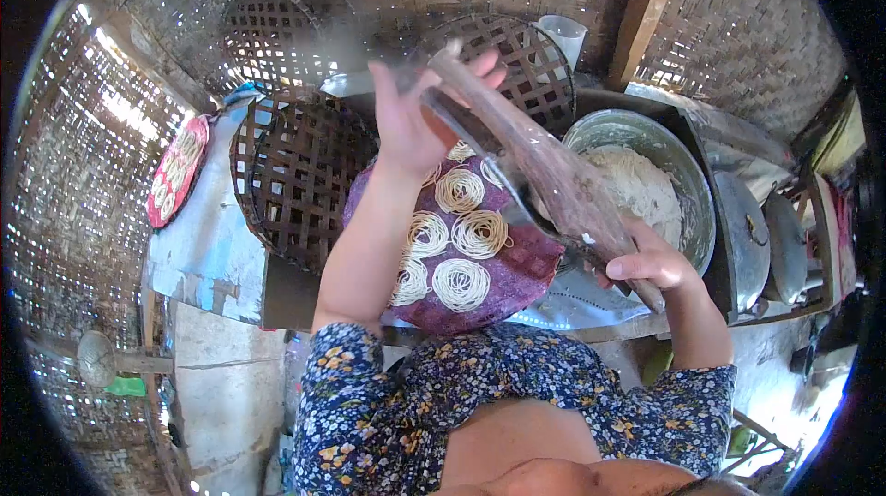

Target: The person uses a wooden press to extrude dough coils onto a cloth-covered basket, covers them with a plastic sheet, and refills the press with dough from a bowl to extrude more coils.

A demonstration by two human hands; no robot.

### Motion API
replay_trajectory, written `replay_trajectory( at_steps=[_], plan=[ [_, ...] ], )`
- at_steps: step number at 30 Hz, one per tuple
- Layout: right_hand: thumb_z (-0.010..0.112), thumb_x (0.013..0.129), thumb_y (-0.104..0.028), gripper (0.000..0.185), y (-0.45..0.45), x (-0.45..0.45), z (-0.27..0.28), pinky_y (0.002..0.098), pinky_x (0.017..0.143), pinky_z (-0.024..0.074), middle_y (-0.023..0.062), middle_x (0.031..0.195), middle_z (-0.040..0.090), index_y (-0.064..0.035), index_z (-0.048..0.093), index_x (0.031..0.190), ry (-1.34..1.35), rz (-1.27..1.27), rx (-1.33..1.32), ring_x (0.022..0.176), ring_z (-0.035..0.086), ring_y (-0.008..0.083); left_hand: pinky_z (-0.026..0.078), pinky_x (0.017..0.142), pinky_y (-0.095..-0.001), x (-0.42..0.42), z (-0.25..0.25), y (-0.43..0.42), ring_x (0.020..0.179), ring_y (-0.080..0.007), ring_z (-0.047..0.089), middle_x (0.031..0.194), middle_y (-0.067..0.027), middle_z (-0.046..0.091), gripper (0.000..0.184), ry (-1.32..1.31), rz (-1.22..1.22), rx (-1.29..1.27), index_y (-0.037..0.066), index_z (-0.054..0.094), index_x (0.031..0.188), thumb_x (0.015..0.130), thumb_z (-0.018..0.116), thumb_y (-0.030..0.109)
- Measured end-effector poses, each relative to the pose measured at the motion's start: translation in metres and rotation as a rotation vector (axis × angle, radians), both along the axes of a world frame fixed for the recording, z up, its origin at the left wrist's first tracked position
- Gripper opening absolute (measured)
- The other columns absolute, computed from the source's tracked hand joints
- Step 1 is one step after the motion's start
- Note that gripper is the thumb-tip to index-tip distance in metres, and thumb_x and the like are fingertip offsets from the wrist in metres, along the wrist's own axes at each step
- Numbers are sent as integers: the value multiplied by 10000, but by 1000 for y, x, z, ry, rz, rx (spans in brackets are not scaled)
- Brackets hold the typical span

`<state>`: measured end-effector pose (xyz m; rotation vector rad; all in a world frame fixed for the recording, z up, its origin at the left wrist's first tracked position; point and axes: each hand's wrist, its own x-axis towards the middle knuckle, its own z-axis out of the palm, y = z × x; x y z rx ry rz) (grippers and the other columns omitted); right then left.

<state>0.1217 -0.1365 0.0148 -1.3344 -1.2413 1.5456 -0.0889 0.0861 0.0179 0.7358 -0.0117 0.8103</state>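
My right hand (657,263) is wrapped around the lower end of a long wooden press (563,168), made of two pieces, which slants up to the left. My left hand (406,122) is open at the upper end of the press, fingers stretched and thumb apart; the press hides part of it, and the area around the fingertips is blurred. Below lies a round tray with a purple cloth (517,298), bearing several coiled nests of pale noodle strands (461,284). Beside my right hand, a metal basin (699,210) holds pale dough (637,184).
Round woven bamboo trays stand at the left (300,182) and at the back (508,62). A plastic cup (561,35) is near the wall. Metal pot lids (738,238) lean at the right. A pink tray of nests (178,173) sits at far left.
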Motion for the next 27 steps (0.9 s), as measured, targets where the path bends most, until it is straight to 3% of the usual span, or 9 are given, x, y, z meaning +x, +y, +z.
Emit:
replay_trajectory(
  at_steps=[3,4,6,7,11,16,22,27],
  plan=[
    [678,661,-497,666,6,4,6,276,586,458,98,862,592,30,537,1043,77,31,-74,707,573,158,369,922,-439,16,15,23,1011,-289,515,1031,-99,560,862,-369,-140,73,116,377,1305,766,179,759],
    [663,671,-529,677,9,8,6,272,557,459,94,843,593,27,534,1036,89,28,-85,675,576,160,406,847,-414,22,15,25,837,-240,551,833,-44,577,832,-272,-64,103,125,378,1306,778,208,745],
    [626,685,-589,709,17,26,-6,285,550,479,97,805,598,19,522,1035,41,54,-115,641,585,172,423,768,-392,40,4,36,705,-191,525,691,13,514,803,-353,-124,8,124,428,1271,782,251,736],
    [627,667,-612,741,21,32,-10,293,551,487,108,813,601,16,518,1045,12,42,-155,650,592,180,431,730,-382,47,-4,36,649,-152,497,620,52,448,757,-290,-30,-33,126,476,1229,791,292,716],
    [633,652,-633,736,35,41,-23,293,538,502,106,783,609,11,540,997,-108,34,-216,641,603,177,436,691,-359,59,-57,52,571,-127,471,568,66,419,701,-278,36,-128,130,514,1191,805,330,686],
    [640,660,-614,704,32,28,-22,296,531,507,95,721,603,23,559,948,-122,40,-215,619,602,178,421,675,-364,49,-76,56,528,-146,469,522,51,418,669,-304,-1,-183,159,579,1110,805,311,691],
    [690,696,-413,538,20,35,15,241,500,438,24,719,560,15,577,1002,-315,-38,-106,576,526,93,442,637,-326,49,-42,30,492,-107,465,488,76,403,578,-350,64,-160,148,553,1096,833,363,627],
    [700,687,-397,536,26,17,15,238,501,431,17,696,550,11,581,1014,-329,-38,-33,564,517,89,417,649,-311,26,-14,40,517,-103,459,537,56,439,603,-428,4,4,129,545,1116,837,353,628]
  ],
)
